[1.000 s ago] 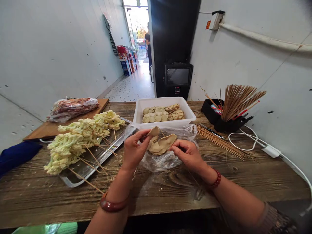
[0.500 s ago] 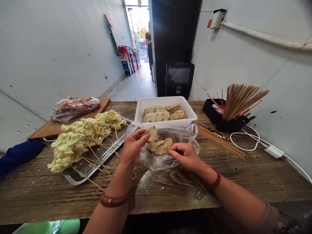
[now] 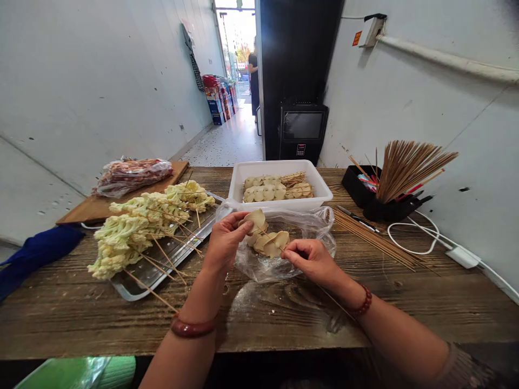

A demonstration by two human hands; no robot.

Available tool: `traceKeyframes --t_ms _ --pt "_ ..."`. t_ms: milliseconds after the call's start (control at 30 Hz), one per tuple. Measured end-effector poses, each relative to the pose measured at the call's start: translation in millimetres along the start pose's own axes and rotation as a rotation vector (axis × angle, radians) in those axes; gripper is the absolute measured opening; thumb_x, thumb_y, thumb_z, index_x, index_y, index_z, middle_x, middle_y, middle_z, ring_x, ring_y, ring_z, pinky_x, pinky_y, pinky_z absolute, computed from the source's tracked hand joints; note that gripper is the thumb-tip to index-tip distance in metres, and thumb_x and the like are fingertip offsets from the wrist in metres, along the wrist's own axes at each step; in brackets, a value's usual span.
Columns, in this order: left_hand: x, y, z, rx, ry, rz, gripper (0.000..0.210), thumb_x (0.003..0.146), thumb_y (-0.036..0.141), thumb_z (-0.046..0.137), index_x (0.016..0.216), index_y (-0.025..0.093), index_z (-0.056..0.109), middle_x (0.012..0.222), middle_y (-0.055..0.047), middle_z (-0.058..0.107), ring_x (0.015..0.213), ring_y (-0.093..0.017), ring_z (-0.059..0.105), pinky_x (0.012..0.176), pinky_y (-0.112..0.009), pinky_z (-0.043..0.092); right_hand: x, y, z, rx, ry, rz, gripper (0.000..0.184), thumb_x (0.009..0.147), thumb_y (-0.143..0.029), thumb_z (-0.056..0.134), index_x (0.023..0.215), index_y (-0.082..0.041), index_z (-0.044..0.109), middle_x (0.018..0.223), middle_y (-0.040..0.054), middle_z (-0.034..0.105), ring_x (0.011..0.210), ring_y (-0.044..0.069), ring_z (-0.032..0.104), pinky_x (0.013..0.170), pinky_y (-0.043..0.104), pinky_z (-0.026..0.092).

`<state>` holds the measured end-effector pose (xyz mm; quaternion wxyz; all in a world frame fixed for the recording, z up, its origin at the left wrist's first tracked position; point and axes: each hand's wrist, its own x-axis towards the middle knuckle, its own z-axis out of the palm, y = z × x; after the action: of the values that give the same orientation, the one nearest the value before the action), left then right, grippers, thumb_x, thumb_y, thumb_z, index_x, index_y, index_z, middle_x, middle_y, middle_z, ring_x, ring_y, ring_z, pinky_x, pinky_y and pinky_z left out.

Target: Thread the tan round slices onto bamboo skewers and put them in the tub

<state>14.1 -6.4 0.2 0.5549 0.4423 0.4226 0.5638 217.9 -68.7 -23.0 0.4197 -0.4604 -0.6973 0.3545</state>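
Note:
My left hand (image 3: 227,237) pinches a thin, round beige slice (image 3: 257,220) between thumb and fingers. Facing it, my right hand (image 3: 310,259) is closed on a thin bamboo skewer (image 3: 334,300), whose back end trails below the palm. The skewer's front end runs toward the slices; how many it pierces I cannot tell. More beige slices (image 3: 273,244) lie under and between my hands, over a clear plastic bag (image 3: 263,273) spread on the table. Just behind stands a white tub (image 3: 284,205) with skewered slices (image 3: 263,193) laid in rows.
Left, cauliflower skewers (image 3: 138,221) fill a metal tray (image 3: 135,293); wrapped meat (image 3: 132,177) rests on a wooden board (image 3: 81,212). Right, loose skewers (image 3: 373,237) lie near a black holder (image 3: 383,209) of upright skewers and a white cable (image 3: 436,243). A person (image 3: 253,81) stands by the doorway.
The whole view has shifted slightly, so things appear a little further right. Both hands keep nearly the same pose and hold the same slice and skewer.

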Motion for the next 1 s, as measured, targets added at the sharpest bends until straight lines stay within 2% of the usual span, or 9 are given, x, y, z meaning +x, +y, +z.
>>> traceKeyframes --t_ms 1000 --pt "0.6 -3.3 0.9 0.043 0.004 0.033 0.034 0.057 0.029 0.085 0.086 0.014 0.075 0.076 -0.004 0.072 0.06 -0.01 0.057 0.059 -0.023 0.044 0.8 4.6 1.8 -0.002 -0.005 0.042 0.022 0.084 -0.024 0.057 0.07 -0.013 0.071 0.063 0.0019 0.066 0.057 0.012 0.054 0.055 0.023 0.04"
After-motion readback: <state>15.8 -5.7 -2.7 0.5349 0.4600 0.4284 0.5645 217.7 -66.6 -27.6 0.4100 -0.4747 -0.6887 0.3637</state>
